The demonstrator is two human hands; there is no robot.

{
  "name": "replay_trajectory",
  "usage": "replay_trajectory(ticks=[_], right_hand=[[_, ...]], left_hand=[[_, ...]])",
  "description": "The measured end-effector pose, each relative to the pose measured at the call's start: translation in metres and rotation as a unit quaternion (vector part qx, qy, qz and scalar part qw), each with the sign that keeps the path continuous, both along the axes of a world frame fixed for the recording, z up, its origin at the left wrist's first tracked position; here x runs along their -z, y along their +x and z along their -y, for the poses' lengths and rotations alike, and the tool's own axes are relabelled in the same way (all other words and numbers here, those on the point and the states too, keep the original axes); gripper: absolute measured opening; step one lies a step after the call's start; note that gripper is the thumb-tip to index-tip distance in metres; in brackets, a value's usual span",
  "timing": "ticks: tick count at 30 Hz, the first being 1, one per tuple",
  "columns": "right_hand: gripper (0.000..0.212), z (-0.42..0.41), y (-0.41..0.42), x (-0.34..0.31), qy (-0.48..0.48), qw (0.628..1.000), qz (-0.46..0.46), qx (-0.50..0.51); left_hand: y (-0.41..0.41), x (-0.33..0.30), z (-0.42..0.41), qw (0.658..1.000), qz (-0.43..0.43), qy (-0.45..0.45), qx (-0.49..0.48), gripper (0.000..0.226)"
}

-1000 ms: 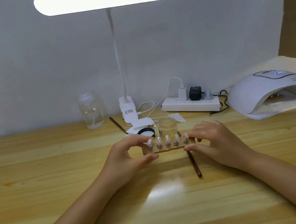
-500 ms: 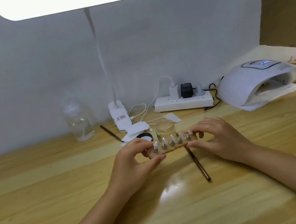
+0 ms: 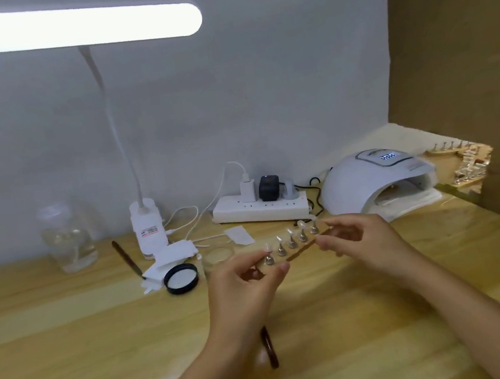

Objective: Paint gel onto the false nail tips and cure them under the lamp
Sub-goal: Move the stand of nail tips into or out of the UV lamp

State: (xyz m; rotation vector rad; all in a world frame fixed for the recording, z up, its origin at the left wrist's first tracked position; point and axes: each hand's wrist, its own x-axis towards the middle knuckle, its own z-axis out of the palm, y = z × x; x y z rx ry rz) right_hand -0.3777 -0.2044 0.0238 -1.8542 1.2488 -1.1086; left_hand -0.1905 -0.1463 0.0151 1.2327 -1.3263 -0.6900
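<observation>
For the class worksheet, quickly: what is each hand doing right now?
Left hand: pinches the nail strip.
Right hand: pinches its other end.

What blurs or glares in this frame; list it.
Head view: the desk lamp bar is blown out to pure white; both hands, left and right, and the nail tip strip are motion-smeared; wide-angle distortion bends the table edge.

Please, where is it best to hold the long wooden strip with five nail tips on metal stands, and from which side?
Probably by its two short ends, as now: the left hand pinches the near-left end and the right hand the far-right end of the long wooden strip. Come in from the ends, fingers on the bare edges, because the clear nail tips stand upright along its top and should stay untouched.
</observation>
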Motion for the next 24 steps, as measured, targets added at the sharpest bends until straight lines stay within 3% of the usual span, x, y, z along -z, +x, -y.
replay_trajectory(ticks=[4, 10, 14, 17, 24], right_hand=[[0.043, 0.004, -0.048, -0.013, 0.075, 0.997, 0.009, 0.01], [0.023, 0.007, -0.101, -0.011, 0.112, 0.986, 0.079, 0.092], [0.043, 0.014, -0.11, -0.001, 0.111, 0.98, 0.078, 0.149], [0.047, 0.019, -0.115, 0.004, 0.116, 0.979, 0.063, 0.157], [0.029, 0.045, -0.137, -0.004, 0.221, 0.961, 0.073, 0.148]], left_hand=[[-0.053, 0.002, 0.017, 0.999, -0.032, 0.033, 0.007, 0.028], [-0.117, 0.008, 0.045, 0.992, -0.086, 0.085, 0.038, 0.021], [-0.13, 0.012, 0.068, 0.998, 0.013, 0.057, 0.028, 0.033], [-0.129, 0.013, 0.081, 0.996, 0.072, 0.041, 0.043, 0.034], [-0.119, 0.014, 0.092, 0.996, 0.037, 0.044, 0.063, 0.033]])
